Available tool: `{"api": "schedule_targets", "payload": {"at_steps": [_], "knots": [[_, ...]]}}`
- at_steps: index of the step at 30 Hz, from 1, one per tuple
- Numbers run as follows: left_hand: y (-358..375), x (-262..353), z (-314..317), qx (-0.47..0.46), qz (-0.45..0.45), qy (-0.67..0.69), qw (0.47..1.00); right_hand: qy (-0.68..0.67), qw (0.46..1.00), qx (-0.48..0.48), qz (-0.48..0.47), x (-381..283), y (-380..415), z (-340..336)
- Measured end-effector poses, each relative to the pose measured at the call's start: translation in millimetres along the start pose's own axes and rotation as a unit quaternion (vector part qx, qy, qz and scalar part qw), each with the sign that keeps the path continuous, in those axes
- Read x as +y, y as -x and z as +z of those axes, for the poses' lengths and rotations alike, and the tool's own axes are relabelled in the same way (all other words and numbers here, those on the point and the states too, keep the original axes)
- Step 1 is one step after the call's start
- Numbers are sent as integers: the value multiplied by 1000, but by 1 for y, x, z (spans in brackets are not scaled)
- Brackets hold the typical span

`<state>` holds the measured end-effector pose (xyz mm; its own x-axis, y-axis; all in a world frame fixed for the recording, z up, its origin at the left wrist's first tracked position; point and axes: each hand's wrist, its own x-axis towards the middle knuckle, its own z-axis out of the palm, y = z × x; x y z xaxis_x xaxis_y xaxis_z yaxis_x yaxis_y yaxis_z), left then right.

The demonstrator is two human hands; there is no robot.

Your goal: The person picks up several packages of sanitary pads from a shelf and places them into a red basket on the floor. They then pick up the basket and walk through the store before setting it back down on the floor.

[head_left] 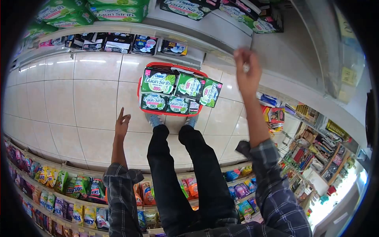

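Observation:
My left hand (122,122) hangs over the tiled floor with its fingers apart, holding nothing. My right hand (247,71) is raised toward the shelf edge ahead, fingers loosely curled, nothing visible in it. Between them, at my feet, stands a red basket (139,90) filled with several green Daun Sirih packs (158,81). My legs in dark trousers (185,166) run down the middle of the view.
A low shelf (118,29) ahead carries dark and green packs. More green packs (118,12) sit on the shelf above. Snack bags (75,189) line the rack behind me, and small goods (312,146) fill racks at the right.

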<state>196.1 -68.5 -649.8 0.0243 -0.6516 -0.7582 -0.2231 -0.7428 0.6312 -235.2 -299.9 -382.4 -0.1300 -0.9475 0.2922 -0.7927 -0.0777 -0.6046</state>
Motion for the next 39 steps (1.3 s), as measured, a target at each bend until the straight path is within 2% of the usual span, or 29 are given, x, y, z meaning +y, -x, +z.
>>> {"api": "schedule_targets", "payload": {"at_steps": [2,4,7,10,13,14,17,19,23,26,27,30,32,34,35,38,39], "knots": [[12,-27,-14,18,0,-51,999,49,991,56,-109,4,-60,6],[28,-37,-27,25,-37,-38,998,195,948,62,-244,22,-115,15],[54,-47,-38,41,-83,-37,995,250,935,-86,-237,80,-164,31],[71,-65,-43,41,-109,-63,991,342,915,-24,-214,62,-160,44],[75,-78,-37,42,-125,-79,988,372,920,-42,-120,48,-156,43],[76,-81,-35,43,-134,-85,986,368,922,-43,-114,45,-153,41],[75,-65,-22,45,-148,50,987,352,929,-40,-108,37,-144,36],[73,-48,-12,46,-124,42,990,339,933,-31,-118,33,-133,30],[71,-14,3,34,-87,47,995,365,925,-104,-11,7,-113,7],[71,-2,9,39,-63,62,995,347,931,-99,-59,13,-105,-11],[72,0,11,43,-47,70,996,362,925,-117,-4,5,-104,-19],[83,5,6,31,-46,38,998,356,924,-128,56,20,-104,-36],[92,13,1,8,-74,-1,997,294,946,-124,52,20,-99,-54],[93,-2,1,30,-29,-1,999,214,967,-129,58,11,-86,-76],[93,-9,1,40,-6,-2,999,197,973,-116,20,5,-76,-87],[140,60,12,22,29,17,999,158,979,-125,14,-12,-28,-126],[156,81,18,-31,35,73,996,156,977,-145,24,-35,-6,-141]]}}
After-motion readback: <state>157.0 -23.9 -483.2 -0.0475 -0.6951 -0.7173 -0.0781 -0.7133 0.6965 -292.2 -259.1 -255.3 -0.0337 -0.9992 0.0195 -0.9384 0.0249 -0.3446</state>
